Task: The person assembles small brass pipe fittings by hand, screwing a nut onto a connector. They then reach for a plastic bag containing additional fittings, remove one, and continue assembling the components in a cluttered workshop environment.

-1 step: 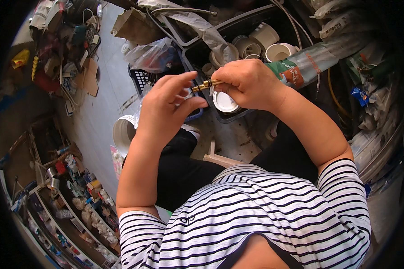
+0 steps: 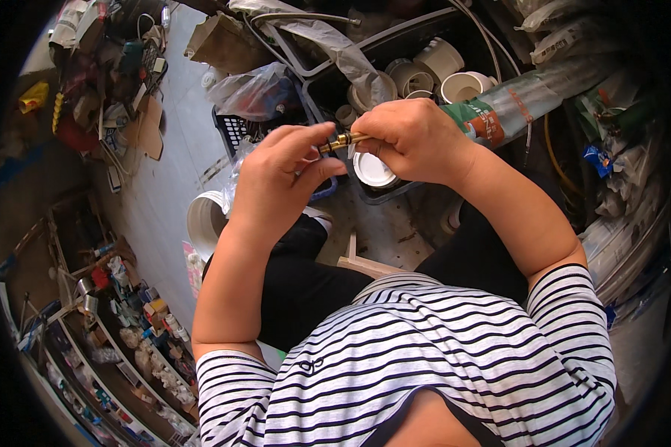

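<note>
My right hand (image 2: pixel 419 140) pinches a slim brass fitting (image 2: pixel 341 141) with dark rings around it, holding it roughly level in front of me. Its left end points at my left hand (image 2: pixel 274 170). There the index finger and thumb are spread apart, one above and one below that end, and the other fingers curl behind it. Whether a fingertip of the left hand touches the brass is hard to see. The part of the fitting inside my right hand is hidden. Below the right fingers sits a round white lid or cap (image 2: pixel 374 170).
A black crate (image 2: pixel 365 52) ahead holds several white plastic pipe pieces (image 2: pixel 438 59). A long plastic-wrapped bundle (image 2: pixel 514 104) lies at the right. A white bucket (image 2: pixel 205 220) stands by my left forearm. Crowded shelves (image 2: pixel 119 357) fill the lower left.
My left hand has shifted slightly right, so its fingertips reach closer around the brass fitting's left end. My right hand keeps its hold and place.
</note>
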{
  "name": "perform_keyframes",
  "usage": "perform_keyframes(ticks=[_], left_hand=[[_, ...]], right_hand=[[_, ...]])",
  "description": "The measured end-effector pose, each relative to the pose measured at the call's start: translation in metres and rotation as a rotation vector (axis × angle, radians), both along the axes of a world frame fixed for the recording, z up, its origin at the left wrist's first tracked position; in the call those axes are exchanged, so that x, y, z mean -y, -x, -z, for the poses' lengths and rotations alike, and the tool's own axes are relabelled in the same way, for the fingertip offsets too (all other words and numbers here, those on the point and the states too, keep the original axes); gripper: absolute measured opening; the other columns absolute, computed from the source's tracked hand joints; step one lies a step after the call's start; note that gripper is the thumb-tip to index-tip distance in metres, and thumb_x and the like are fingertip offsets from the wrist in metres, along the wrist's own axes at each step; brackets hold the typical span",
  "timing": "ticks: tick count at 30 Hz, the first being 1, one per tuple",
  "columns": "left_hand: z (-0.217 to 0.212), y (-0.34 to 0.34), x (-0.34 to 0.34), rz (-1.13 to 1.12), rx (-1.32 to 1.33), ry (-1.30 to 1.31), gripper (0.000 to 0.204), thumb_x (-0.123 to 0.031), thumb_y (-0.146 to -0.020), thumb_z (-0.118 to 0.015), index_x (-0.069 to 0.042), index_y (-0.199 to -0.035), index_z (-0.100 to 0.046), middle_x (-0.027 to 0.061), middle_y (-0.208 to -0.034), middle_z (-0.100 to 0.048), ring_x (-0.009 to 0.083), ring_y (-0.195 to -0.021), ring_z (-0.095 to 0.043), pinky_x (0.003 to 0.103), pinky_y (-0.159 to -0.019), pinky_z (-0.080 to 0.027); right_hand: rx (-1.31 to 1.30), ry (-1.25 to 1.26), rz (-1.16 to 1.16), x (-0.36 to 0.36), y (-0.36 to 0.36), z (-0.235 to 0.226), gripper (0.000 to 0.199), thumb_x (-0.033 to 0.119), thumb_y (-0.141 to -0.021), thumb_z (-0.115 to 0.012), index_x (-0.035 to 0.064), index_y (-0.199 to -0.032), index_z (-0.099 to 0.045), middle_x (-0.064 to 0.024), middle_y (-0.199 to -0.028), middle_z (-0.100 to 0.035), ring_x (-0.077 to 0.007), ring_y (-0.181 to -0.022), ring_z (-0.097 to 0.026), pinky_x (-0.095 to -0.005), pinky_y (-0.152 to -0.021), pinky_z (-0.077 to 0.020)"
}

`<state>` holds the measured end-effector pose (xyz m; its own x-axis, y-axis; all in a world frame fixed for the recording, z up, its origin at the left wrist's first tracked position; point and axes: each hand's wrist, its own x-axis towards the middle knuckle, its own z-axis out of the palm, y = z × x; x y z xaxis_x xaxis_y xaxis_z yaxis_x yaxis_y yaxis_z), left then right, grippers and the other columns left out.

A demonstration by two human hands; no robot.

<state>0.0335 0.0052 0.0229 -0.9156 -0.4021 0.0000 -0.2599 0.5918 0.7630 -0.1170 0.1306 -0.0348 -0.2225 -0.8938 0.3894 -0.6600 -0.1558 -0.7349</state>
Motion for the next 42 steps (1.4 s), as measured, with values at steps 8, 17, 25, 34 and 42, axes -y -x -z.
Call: perform_keyframes(ticks=[8, 17, 25, 34, 42], left_hand=[[-0.005, 0.000, -0.003, -0.021, -0.086, 0.153, 0.021, 0.000, -0.068, -0.071, 0.000, -0.088, -0.065, 0.0044, -0.073, -0.060, 0.0097, -0.063, -0.055, 0.020, -0.055, -0.043], [-0.004, 0.002, -0.002, -0.018, -0.205, 0.151, 0.017, -0.004, -0.065, -0.074, -0.001, -0.078, -0.064, 0.0042, -0.066, -0.060, 0.0105, -0.057, -0.055, 0.021, -0.050, -0.044], [-0.006, 0.000, -0.001, 0.017, -0.167, 0.074, 0.012, 0.001, -0.068, -0.067, 0.001, -0.080, -0.064, 0.0065, -0.068, -0.060, 0.0115, -0.059, -0.059, 0.021, -0.054, -0.048], [-0.010, -0.006, 0.000, 0.031, -0.008, -0.013, 0.012, 0.006, -0.071, -0.061, 0.004, -0.083, -0.059, 0.0056, -0.075, -0.059, 0.0086, -0.066, -0.059, 0.020, -0.060, -0.048], [-0.011, -0.008, -0.003, 0.054, 0.110, 0.058, 0.013, 0.000, -0.069, -0.061, -0.001, -0.080, -0.053, 0.0099, -0.064, -0.053, 0.0191, -0.053, -0.054, 0.027, -0.051, -0.044]], right_hand=[[0.045, 0.050, -0.002, 0.001, 0.000, -0.004, 0.008, 0.012, -0.072, -0.061, 0.0071, -0.078, -0.058, -0.0084, -0.069, -0.059, -0.0277, -0.067, -0.059, -0.0371, -0.059, -0.0465], [0.074, 0.025, -0.028, -0.004, 0.003, -0.006, 0.006, 0.010, -0.072, -0.060, 0.0072, -0.077, -0.058, -0.0092, -0.068, -0.058, -0.0277, -0.066, -0.059, -0.0372, -0.057, -0.0462], [0.035, 0.030, -0.050, -0.004, 0.004, -0.005, 0.013, 0.006, -0.069, -0.065, 0.0044, -0.080, -0.059, -0.0088, -0.067, -0.058, -0.0266, -0.063, -0.058, -0.0326, -0.054, -0.0450], [0.009, -0.047, -0.066, -0.004, 0.001, -0.006, 0.009, 0.009, -0.070, -0.063, 0.0060, -0.077, -0.058, -0.0083, -0.066, -0.057, -0.0265, -0.065, -0.059, -0.0345, -0.057, -0.0458], [0.043, -0.092, -0.090, -0.003, -0.001, -0.005, 0.007, 0.012, -0.071, -0.062, 0.0066, -0.072, -0.057, -0.0091, -0.066, -0.058, -0.0269, -0.066, -0.059, -0.0370, -0.059, -0.0466]])
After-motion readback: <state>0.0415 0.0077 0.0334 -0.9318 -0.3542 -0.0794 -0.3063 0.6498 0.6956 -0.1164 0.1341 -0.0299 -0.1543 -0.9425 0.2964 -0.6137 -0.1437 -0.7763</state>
